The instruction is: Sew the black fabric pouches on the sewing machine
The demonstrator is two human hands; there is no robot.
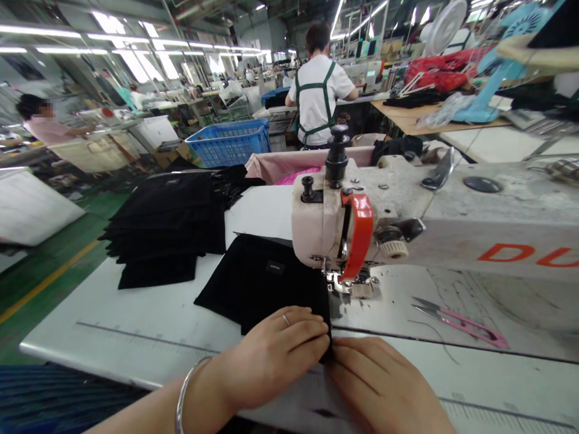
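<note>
A black fabric piece (253, 277) with a small dark label (275, 267) lies on the white sewing table, its right edge beside the presser foot (338, 283) of the sewing machine (335, 223). My left hand (275, 346), with a ring and a bangle, rests over the fabric's near right part, fingers together and bent down onto it. Touching its fingertips, my right hand (375, 380) has its fingers closed at the near corner of the same fabric. Both thumbs are hidden. Pink-handled thread snips (470, 325) lie to the right, under the machine arm.
A stack of black fabric pieces (167, 211) stands on the table's left. Rulers (149, 337) run along the front edge. Behind are a pink-lined bin (266, 166), a blue basket (230, 141), a co-worker (319, 90) facing away and a blue fan (486, 90).
</note>
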